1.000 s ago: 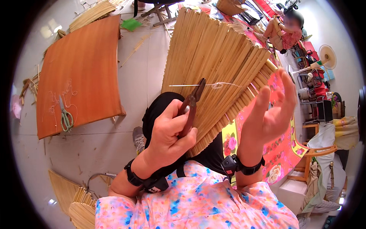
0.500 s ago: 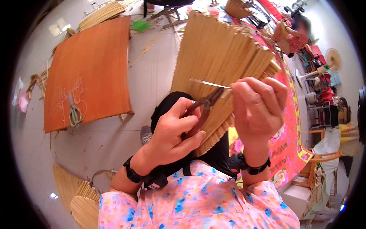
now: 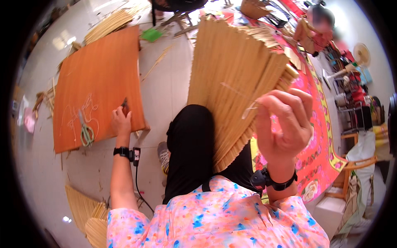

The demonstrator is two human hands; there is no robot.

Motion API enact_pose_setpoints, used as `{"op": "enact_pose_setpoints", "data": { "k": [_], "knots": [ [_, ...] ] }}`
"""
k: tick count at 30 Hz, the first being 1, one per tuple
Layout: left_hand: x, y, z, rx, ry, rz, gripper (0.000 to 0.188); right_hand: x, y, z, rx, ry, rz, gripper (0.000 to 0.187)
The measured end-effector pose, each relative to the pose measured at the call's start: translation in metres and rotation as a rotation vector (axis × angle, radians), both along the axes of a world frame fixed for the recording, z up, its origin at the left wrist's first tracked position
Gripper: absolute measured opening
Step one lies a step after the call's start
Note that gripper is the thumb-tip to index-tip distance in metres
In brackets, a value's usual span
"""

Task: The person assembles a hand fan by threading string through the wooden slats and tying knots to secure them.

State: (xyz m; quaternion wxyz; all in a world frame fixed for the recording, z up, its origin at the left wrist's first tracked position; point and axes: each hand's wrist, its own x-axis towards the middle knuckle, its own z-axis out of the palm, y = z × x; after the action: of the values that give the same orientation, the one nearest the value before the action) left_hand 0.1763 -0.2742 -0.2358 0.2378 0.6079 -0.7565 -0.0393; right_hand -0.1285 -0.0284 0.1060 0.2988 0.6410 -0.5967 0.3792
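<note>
My right hand (image 3: 285,120) is raised over the right side of a fan-shaped panel of pale palm-like strips (image 3: 231,70). Its thumb and fingertips pinch a thin, pale, shiny strip (image 3: 236,89), whose short bent end hangs below the fingers; its exact kind is unclear. My left hand (image 3: 121,122) reaches to the right edge of an orange-brown table (image 3: 95,53), closed around dark pliers (image 3: 125,102) with the jaws pointing away from me. The panel leans across my lap, its narrow end between my legs.
Green-handled scissors (image 3: 86,132) and loose white thread (image 3: 89,103) lie on the table. More strip bundles (image 3: 111,25) are on the floor behind it, others (image 3: 84,206) at lower left. A red floral mat (image 3: 318,165) lies right. Another person (image 3: 314,33) sits far right, near a fan (image 3: 361,54).
My left hand has carried the pliers away from the strip, leftward to the table. My right hand stays nearly in place, still pinching the strip.
</note>
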Motion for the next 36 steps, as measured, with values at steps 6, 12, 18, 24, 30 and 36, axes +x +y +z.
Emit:
{"op": "enact_pose_setpoints", "data": {
  "k": [6, 12, 18, 24, 30, 36],
  "knots": [
    [-0.08, 0.025, 0.106, -0.056, 0.452, -0.382, 0.034, 0.0, 0.002, -0.004, -0.012, -0.043, 0.042, 0.012],
    [-0.157, 0.154, 0.287, 0.522, 1.402, -1.079, 0.021, 0.009, 0.006, -0.006, 0.013, -0.062, 0.045, 0.014],
    [-0.174, 0.167, 0.296, 0.285, 1.372, -1.042, 0.008, 0.01, 0.009, -0.008, -0.023, -0.04, 0.027, 0.017],
    [-0.184, 0.168, 0.294, 0.218, 1.39, -0.992, 0.005, 0.006, 0.009, -0.008, -0.04, -0.026, 0.001, 0.017],
    [-0.182, 0.168, 0.291, 0.343, 1.434, -1.062, 0.008, 0.005, 0.009, -0.01, -0.059, -0.039, 0.005, 0.016],
    [-0.185, 0.166, 0.29, 0.333, 1.441, -1.072, 0.011, 0.002, 0.011, -0.007, -0.087, -0.037, 0.01, 0.017]
  ]
}}
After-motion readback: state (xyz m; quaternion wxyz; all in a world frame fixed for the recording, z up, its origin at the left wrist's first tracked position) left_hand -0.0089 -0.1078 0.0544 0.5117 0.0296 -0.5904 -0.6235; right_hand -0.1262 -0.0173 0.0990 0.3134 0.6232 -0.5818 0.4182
